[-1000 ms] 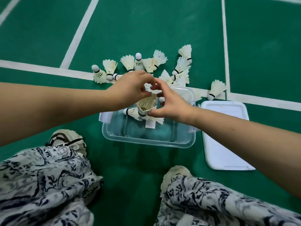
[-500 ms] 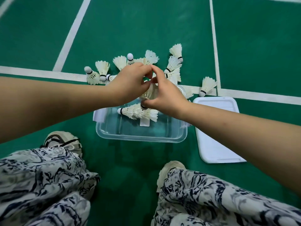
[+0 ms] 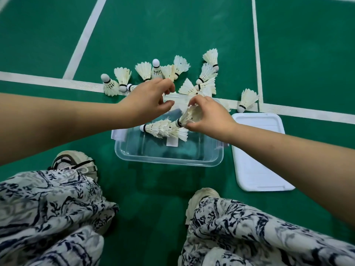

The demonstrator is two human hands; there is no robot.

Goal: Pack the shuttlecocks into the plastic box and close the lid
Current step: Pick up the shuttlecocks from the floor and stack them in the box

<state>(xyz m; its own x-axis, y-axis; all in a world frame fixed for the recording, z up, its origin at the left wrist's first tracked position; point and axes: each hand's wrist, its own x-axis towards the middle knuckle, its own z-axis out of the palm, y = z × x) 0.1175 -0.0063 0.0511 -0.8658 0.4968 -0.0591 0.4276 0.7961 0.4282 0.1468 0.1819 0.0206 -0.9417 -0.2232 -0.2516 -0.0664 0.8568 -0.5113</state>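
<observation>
Right hand (image 3: 209,116) grips one shuttlecock (image 3: 189,117) over the clear plastic box (image 3: 169,160). Left hand (image 3: 148,100) hovers loosely curled, empty. Two shuttlecocks (image 3: 163,129) lie inside; others (image 3: 207,73) lie beyond. Lid (image 3: 257,160) lies right.

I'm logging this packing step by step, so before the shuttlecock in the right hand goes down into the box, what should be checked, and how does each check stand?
1. Right hand has a firm hold on the held shuttlecock: ok, fingers wrap its feather skirt.
2. Plastic box is open with room inside: ok, only the two shuttlecocks in the box lie there, at the far end.
3. Left hand is out of the drop path: cannot tell, it hovers empty over the box's far left.
4. Lid is off and within reach: ok, flat on the floor to the right of the box.
5. All shuttlecocks packed: not ok, loose shuttlecocks lie beyond the box.
</observation>
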